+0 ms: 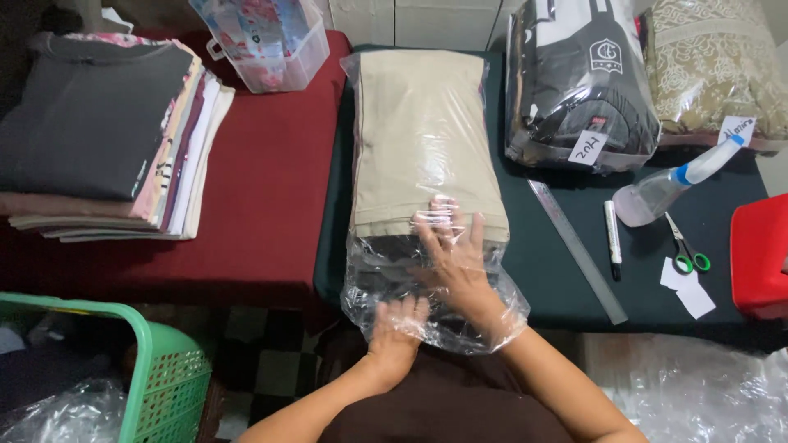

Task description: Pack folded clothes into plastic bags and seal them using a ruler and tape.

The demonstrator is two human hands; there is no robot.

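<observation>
**On the dark green table: folded beige garment in a clear bag**

On the dark green table [558, 271], a clear plastic bag [427, 205] holds a folded beige garment [423, 131], smooth and rectangular, filling the bag's far end. The near, open end lies loose, crinkled and glossy at the table's edge. The right hand [455, 254] is inside the bag's mouth, fingers spread flat, gripping nothing. The left hand [398, 324] presses the loose plastic from outside, fingers lightly curled. A metal ruler [579, 250] lies just beside the bag.
</observation>
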